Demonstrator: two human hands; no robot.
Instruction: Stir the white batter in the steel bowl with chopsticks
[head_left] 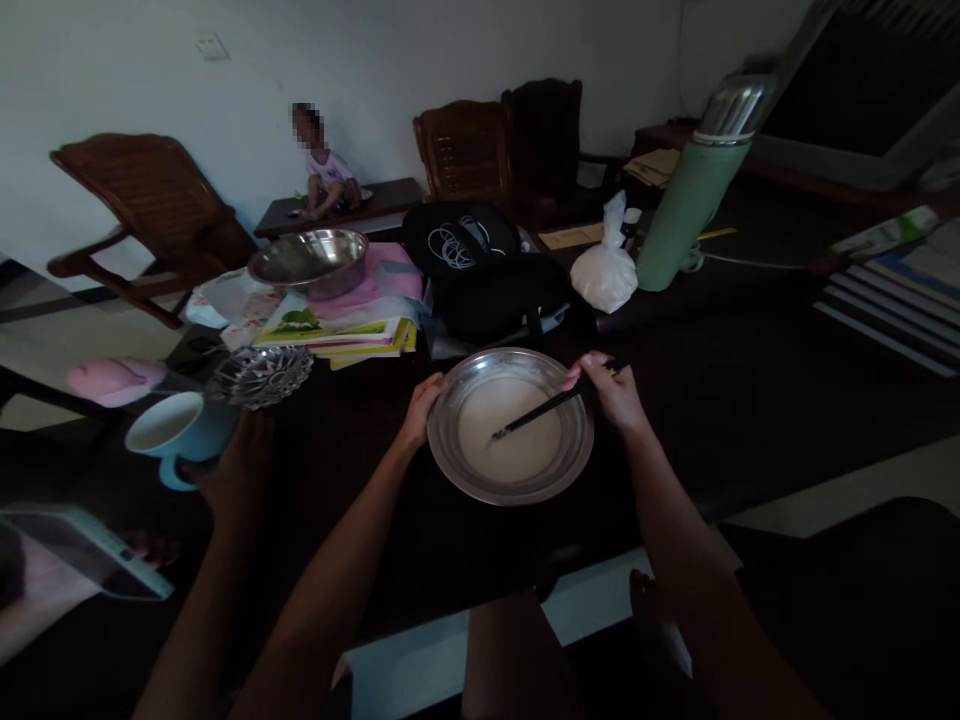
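A metal bowl (510, 494) with a whitish, batter-like mixture (495, 400) in it stands on the dark table. My left hand (424, 408) is closed on the bowl's left rim. In my right hand (613, 396), above the right rim, are black chopsticks (541, 408). Their tips dip into the mixture near the bowl's middle. To the left, another person's hand (238, 460) holds a light blue mug (201, 432); what is in the mug is hard to make out.
Behind the bowl lie a black bag (495, 290), a tied bag of white powder (604, 274) and a green thermos (686, 210). A second metal bowl (319, 275) sits on books, near a glass dish (262, 376). A person holds a tablet-like device (82, 545) at left.
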